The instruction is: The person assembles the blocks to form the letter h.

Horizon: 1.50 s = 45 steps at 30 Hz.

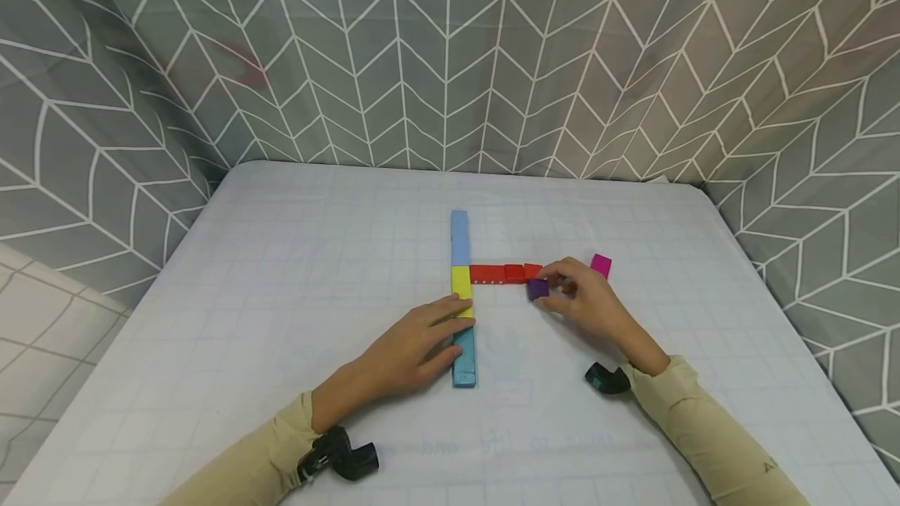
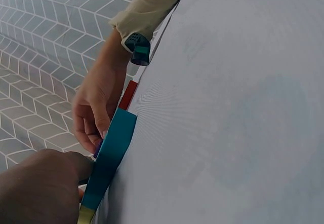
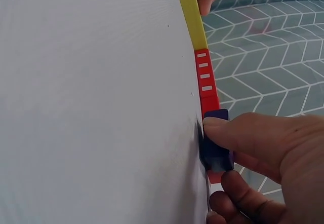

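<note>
My right hand (image 1: 587,299) pinches a small dark purple block (image 1: 537,290) between thumb and fingers, beside the far end of a row of red blocks (image 1: 492,275). In the right wrist view the purple block (image 3: 216,138) covers part of that red row (image 3: 206,77). My left hand (image 1: 415,350) rests its fingers, fairly straight, on a column of blocks: light blue block (image 1: 460,236) at the top, yellow block (image 1: 461,281) in the middle, teal block (image 1: 464,365) at the bottom. The red row meets the column at the yellow block. A magenta block (image 1: 601,264) lies just beyond my right hand.
A white table (image 1: 281,256) with a faint grid lies beneath everything. Behind and beside it hangs a grey curtain (image 1: 422,61) with white zigzag lines. Dark wrist cameras sit on both sleeves, the left camera (image 1: 355,461) and the right camera (image 1: 607,379).
</note>
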Available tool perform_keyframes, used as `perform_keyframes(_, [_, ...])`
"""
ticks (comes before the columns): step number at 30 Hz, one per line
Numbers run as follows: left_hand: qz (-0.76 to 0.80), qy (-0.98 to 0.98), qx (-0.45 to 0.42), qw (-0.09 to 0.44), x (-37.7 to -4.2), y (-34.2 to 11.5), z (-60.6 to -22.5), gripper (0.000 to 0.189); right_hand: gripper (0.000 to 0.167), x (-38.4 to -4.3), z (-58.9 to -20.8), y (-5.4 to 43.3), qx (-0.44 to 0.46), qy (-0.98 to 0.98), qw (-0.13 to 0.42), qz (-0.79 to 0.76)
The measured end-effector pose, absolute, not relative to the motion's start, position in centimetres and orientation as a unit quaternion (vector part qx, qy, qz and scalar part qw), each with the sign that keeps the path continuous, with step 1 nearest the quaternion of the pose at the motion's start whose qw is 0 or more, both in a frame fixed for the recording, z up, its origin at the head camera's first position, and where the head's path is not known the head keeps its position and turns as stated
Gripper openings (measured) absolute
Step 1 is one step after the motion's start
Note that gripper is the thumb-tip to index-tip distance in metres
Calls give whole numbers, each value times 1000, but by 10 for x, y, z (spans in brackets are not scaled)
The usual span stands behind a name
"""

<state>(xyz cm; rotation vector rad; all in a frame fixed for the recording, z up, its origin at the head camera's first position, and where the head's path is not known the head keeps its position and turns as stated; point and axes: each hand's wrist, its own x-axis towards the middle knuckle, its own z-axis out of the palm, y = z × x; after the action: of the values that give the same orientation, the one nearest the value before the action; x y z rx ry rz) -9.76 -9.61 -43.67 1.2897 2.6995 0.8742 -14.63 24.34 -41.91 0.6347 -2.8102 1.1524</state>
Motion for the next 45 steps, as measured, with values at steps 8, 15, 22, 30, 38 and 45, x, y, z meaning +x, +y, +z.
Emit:
perform_keyframes(8, [278, 868, 410, 20, -98, -96, -436, 49, 36, -146, -419, 243, 209, -904, 21, 371])
perform_keyframes(15, [280, 866, 414, 18, -98, -96, -437, 49, 38, -147, -421, 243, 204, -906, 17, 370])
perform_keyframes(22, [283, 862, 419, 13, -99, -96, -438, 49, 39, -146, -420, 242, 199, -908, 14, 368])
perform_keyframes(30, [288, 862, 416, 14, -98, -96, -437, 49, 41, -145, -412, 244, 208, -908, 31, 362])
perform_keyframes(38, [286, 863, 415, 14, -98, -95, -437, 49, 36, -144, -398, 261, 187, -915, 72, 349])
perform_keyframes(45, [283, 864, 417, 12, -98, -96, -437, 49, 34, -142, -393, 280, 125, -932, 100, 325])
